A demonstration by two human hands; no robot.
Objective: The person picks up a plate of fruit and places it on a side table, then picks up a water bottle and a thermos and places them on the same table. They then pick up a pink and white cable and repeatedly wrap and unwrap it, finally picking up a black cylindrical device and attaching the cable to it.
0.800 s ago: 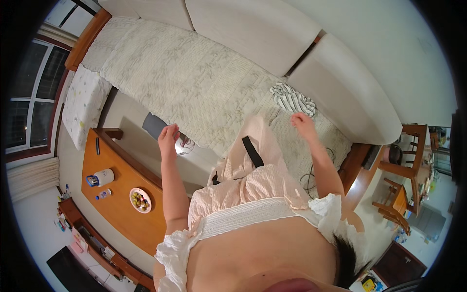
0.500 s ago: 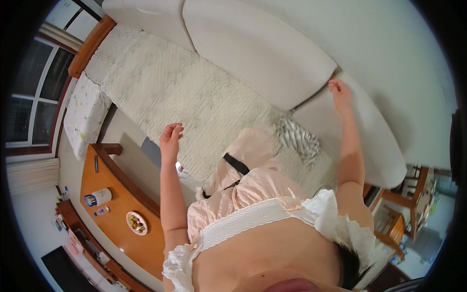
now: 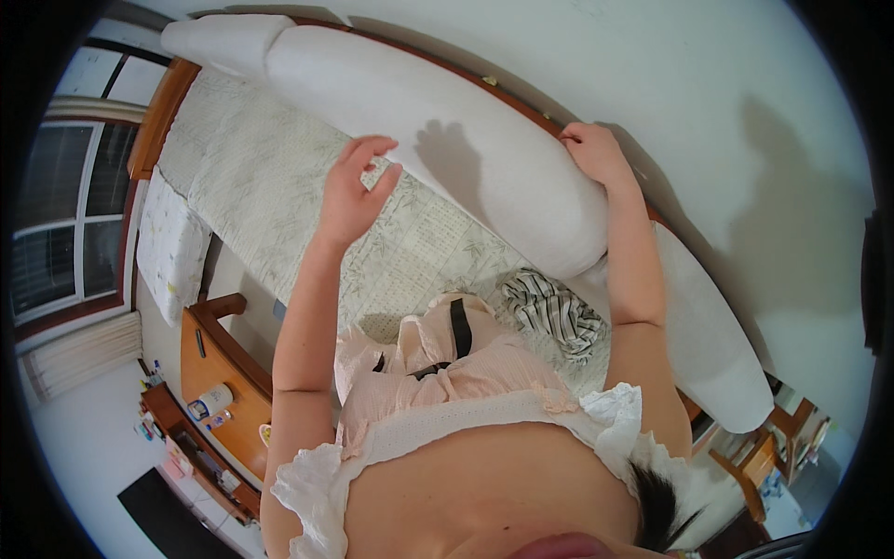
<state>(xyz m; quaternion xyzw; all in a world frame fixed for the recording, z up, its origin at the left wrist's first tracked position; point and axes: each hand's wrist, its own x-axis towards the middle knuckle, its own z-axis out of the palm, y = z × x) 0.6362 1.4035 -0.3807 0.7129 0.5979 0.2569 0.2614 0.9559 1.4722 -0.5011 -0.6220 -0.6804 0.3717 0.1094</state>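
My right hand (image 3: 597,154) is closed at the top edge of a long white sofa back cushion (image 3: 400,116), its fingers curled onto the rim near the wooden frame. Above the sofa seat hangs my left hand (image 3: 358,191), with thumb and fingers apart and nothing between them; its shadow falls on the cushion. Below the hands lies a pale quilted seat cover (image 3: 270,186) with a leaf pattern. A crumpled striped cloth (image 3: 554,312) rests on the seat, close to the cushion's right end.
A wooden coffee table (image 3: 247,438) stands at the left, with a white container (image 3: 211,401) and a dark remote (image 3: 200,343) on it. Another white cushion (image 3: 712,326) leans at the right. Beyond the sofa's wooden back rail (image 3: 521,104) is a pale wall (image 3: 708,112).
The long cushion now stands lower, with a wooden rail showing behind it. My right hand moved left onto its top edge. My left hand moved up and spread its fingers.
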